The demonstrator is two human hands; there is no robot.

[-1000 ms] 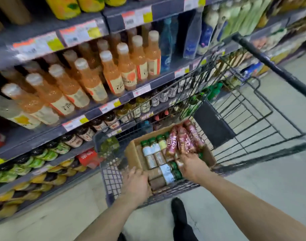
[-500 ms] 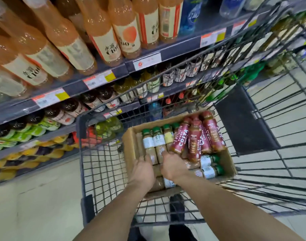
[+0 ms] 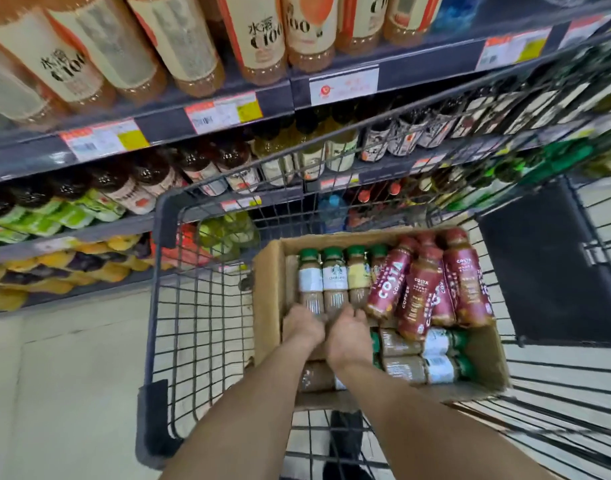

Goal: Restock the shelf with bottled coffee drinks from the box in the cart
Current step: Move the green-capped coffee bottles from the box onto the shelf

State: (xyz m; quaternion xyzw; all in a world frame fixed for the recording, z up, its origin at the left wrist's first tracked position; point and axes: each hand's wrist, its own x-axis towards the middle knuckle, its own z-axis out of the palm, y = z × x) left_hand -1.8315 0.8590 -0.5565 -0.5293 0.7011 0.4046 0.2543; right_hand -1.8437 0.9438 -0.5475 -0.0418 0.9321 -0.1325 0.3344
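Note:
An open cardboard box (image 3: 267, 296) sits inside the wire cart (image 3: 200, 306). It holds green-capped coffee bottles (image 3: 334, 277) lying in a row at the left, several red Costa coffee bottles (image 3: 420, 292) piled at the right, and more green-capped bottles (image 3: 422, 368) lying crosswise near the front. My left hand (image 3: 302, 327) and my right hand (image 3: 347, 332) are side by side inside the box, fingers curled over the lower ends of the green-capped bottles. I cannot tell whether either hand has closed around one.
Shelves (image 3: 179, 123) of bottled drinks run along the left and back, with orange C100 bottles (image 3: 259, 36) on top and dark tea and coffee bottles (image 3: 234, 164) below. The cart's black child-seat flap (image 3: 539, 275) stands at the right. Pale floor (image 3: 65, 393) lies to the left.
The view has dropped closer to the cart. Both hands have come together from the box's front edge and reached deeper, onto the row of green-capped bottles.

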